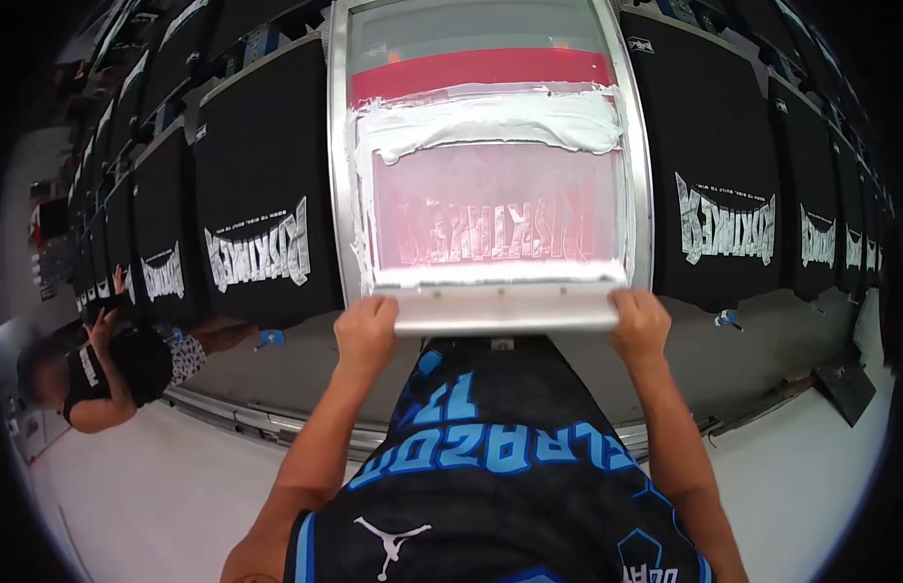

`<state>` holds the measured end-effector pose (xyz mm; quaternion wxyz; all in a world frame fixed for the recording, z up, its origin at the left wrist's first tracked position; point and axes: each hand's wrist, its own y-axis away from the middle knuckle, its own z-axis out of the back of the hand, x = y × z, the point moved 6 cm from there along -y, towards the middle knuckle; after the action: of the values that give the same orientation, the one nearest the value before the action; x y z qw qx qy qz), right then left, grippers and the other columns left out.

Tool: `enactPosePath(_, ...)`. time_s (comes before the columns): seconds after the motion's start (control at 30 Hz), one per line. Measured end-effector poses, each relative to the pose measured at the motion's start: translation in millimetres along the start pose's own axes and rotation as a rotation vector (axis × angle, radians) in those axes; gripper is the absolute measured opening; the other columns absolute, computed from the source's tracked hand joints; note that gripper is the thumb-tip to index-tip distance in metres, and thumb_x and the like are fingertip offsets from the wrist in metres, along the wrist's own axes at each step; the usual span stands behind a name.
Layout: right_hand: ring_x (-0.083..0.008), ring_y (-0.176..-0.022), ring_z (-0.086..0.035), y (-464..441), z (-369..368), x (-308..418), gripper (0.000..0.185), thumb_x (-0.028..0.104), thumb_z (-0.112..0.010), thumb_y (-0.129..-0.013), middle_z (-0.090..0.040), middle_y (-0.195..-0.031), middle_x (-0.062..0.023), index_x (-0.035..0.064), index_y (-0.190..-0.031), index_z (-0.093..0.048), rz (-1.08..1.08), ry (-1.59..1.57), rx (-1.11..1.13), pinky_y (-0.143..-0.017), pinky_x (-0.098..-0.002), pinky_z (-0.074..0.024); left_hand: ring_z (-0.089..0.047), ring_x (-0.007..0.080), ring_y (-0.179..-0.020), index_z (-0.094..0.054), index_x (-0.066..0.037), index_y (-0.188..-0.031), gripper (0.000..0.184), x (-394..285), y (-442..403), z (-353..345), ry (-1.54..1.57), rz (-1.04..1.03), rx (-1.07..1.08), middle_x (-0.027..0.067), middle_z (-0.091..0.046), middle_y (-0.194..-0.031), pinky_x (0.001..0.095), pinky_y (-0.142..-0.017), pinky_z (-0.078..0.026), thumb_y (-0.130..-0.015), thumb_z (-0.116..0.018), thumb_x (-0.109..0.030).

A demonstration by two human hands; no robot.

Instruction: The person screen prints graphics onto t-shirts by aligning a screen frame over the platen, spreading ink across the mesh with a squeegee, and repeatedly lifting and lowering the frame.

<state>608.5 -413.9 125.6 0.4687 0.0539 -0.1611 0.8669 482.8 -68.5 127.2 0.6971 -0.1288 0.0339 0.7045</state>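
Observation:
A wide metal squeegee (505, 313) lies across the near end of a screen-printing frame (341, 185). My left hand (367, 330) is closed around its left end, and my right hand (640, 325) grips the right end. White ink runs along the blade's far edge. Through the pinkish mesh (500, 180) shows block lettering. Farther up the screen sits a thick band of white ink (481, 121), with a red strip (481, 70) beyond it. Smears of ink coat the inner sides of the frame.
Black printed shirts (262, 185) on boards line the left side, and more black shirts (709, 165) line the right. At far left another person (121, 364) stands with raised hands by the boards. A metal rail (243, 416) runs near the floor.

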Motion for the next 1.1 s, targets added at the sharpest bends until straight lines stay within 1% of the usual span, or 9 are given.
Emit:
enactPosePath(0.13,-0.0270,-0.068,-0.066,-108,-38,-44,0.016,0.007,-0.066,-0.069,-0.067,-0.075,-0.0076,0.0148,-0.083,-0.069,0.051,0.116,0.001,-0.058,-0.0380,-0.0529,-0.062,0.0282,-0.058,-0.060,-0.011,-0.073,0.008,50,-103,-29,-0.144,-0.066,-0.039,0.0094,-0.061,-0.067,0.0411,-0.047,-0.049,-0.067,-0.059,-0.006)
enactPosePath(0.3,-0.0325,-0.085,-0.067,-246,-44,-69,0.040,0.028,-0.081,-0.058,-0.070,-0.087,-0.0111,0.0132,-0.094,-0.070,-0.041,0.143,0.393,-0.077,-0.0439,-0.0529,-0.068,0.0324,-0.083,-0.067,-0.009,-0.080,0.012,77,-242,-4,-0.269,0.127,0.323,0.0141,-0.069,-0.085,0.0453,-0.070,-0.055,-0.070,-0.069,-0.016)
enactPosePath(0.43,-0.0330,-0.098,-0.063,-236,-29,-53,0.054,0.018,-0.085,-0.054,-0.068,-0.102,-0.0115,0.0132,-0.105,-0.067,-0.233,0.120,0.388,-0.084,-0.0426,-0.0504,-0.068,0.0333,-0.092,-0.070,-0.008,-0.093,0.032,22,-267,-19,-0.197,0.067,0.407,0.0166,-0.070,-0.096,0.0426,-0.079,-0.055,-0.066,-0.078,-0.022)
enactPosePath(0.5,-0.0331,-0.109,-0.056,-204,0,-28,0.056,0.014,-0.086,-0.057,-0.061,-0.113,-0.0116,0.0103,-0.108,-0.064,0.028,0.132,-0.250,-0.092,-0.0421,-0.0456,-0.068,0.0340,-0.092,-0.071,-0.010,-0.097,0.035,-18,-273,-26,-0.060,-0.042,0.295,0.0165,-0.070,-0.097,0.0421,-0.080,-0.055,-0.066,-0.079,-0.023)
enactPosePath(0.57,-0.0331,-0.114,-0.050,-153,18,-17,0.053,0.015,-0.084,-0.061,-0.055,-0.118,-0.0120,0.0080,-0.109,-0.062,-0.071,-0.007,-0.321,-0.097,-0.0424,-0.0405,-0.067,0.0359,-0.090,-0.071,-0.012,-0.101,0.040,-36,-278,-30,-0.030,-0.033,0.294,0.0150,-0.070,-0.098,0.0431,-0.080,-0.054,-0.065,-0.080,-0.025)
enactPosePath(0.67,-0.0170,-0.080,-0.063,-35,-26,-15,0.029,0.024,-0.075,-0.081,-0.068,-0.089,-0.0068,0.0005,-0.098,-0.069,-0.718,-0.941,0.312,-0.076,-0.0324,-0.0499,-0.067,0.0351,-0.088,-0.071,-0.013,-0.103,0.042,-3,-309,-35,0.132,-0.115,0.427,0.0127,-0.071,-0.096,0.0428,-0.079,-0.053,-0.064,-0.081,-0.027)
enactPosePath(0.73,-0.0144,-0.089,-0.062,40,-50,27,0.041,0.036,-0.068,-0.087,-0.070,-0.097,-0.0095,0.0001,-0.107,-0.069,-0.847,-1.171,0.985,-0.081,-0.0302,-0.0493,-0.067,0.0331,-0.088,-0.071,-0.012,-0.104,0.045,0,-316,-13,0.084,-0.142,0.338,0.0123,-0.071,-0.095,0.0411,-0.079,-0.052,-0.063,-0.082,-0.028)
enactPosePath(0.9,-0.0221,-0.089,-0.063,99,-123,90,0.043,0.037,-0.069,-0.087,-0.070,-0.091,-0.0127,-0.0016,-0.104,-0.068,-0.784,-1.256,0.825,-0.085,-0.0316,-0.0490,-0.067,0.0311,-0.088,-0.072,-0.015,-0.106,0.043,-4,-323,-7,0.149,-0.070,0.324,0.0125,-0.071,-0.094,0.0408,-0.080,-0.052,-0.065,-0.080,-0.027)
enactPosePath(1.1,-0.0077,-0.064,-0.061,84,-133,105,0.018,0.016,-0.068,-0.087,-0.069,-0.078,-0.0052,-0.0001,-0.095,-0.070,-0.725,-1.334,0.833,-0.062,-0.0242,-0.0501,-0.067,0.0306,-0.089,-0.071,-0.019,-0.105,0.036,-28,-274,-28,-0.067,-0.112,0.215,0.0108,-0.071,-0.093,0.0417,-0.080,-0.052,-0.070,-0.077,-0.026)
